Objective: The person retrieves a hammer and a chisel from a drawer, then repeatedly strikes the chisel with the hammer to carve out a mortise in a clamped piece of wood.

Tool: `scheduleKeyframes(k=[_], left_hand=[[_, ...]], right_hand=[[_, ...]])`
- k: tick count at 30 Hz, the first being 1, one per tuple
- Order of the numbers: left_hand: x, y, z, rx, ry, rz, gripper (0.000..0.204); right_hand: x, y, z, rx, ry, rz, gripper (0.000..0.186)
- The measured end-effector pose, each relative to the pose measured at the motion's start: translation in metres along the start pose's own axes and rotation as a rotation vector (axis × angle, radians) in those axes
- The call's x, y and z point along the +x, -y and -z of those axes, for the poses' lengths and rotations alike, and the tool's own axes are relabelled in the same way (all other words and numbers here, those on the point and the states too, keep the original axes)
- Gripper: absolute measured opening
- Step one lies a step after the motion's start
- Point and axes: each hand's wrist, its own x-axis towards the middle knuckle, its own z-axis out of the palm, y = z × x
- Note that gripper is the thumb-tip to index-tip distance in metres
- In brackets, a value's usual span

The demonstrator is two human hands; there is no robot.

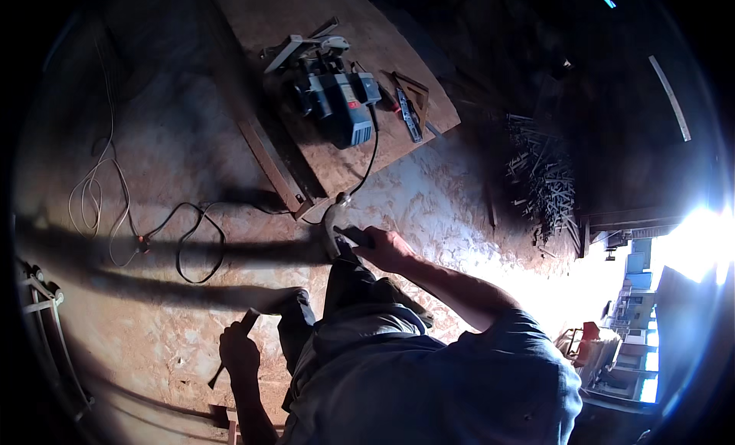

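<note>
My right hand (387,250) is closed around the handle of a claw hammer (334,224). Its curved metal head hangs just off the near corner of the wooden tabletop (337,165). Low on the left, in shadow, my left hand (240,353) grips what looks like a chisel; its brown handle (249,319) sticks out above the fist and a flat dark end (217,377) below it. On the tabletop rests a blue corded power tool (337,100). Beside it lie a triangular wooden square (413,94) and a narrow blue tool (408,116).
A black cable (374,154) drops from the power tool over the table edge; loops of cord (202,246) with an orange connector (143,244) lie on the dusty floor. A metal frame (52,315) stands far left. Scrap sticks (545,173) are heaped right. Strong light glares from the right.
</note>
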Motion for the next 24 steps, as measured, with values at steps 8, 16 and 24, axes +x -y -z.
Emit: scheduleKeyframes(k=[8,16,24], left_hand=[[0.126,-0.188,0.032,0.079,-0.227,-0.546,0.007],[0.224,-0.287,0.032,0.172,-0.132,-0.699,0.012],[0.255,-0.304,0.003,0.171,-0.065,-0.681,0.011]], right_hand=[[0.099,-0.122,0.149,0.331,-0.235,-0.193,0.038],[0.197,-0.157,0.280,0.624,-0.337,-0.194,0.032],[0.286,-0.241,0.283,0.538,-0.390,-0.234,0.044]])
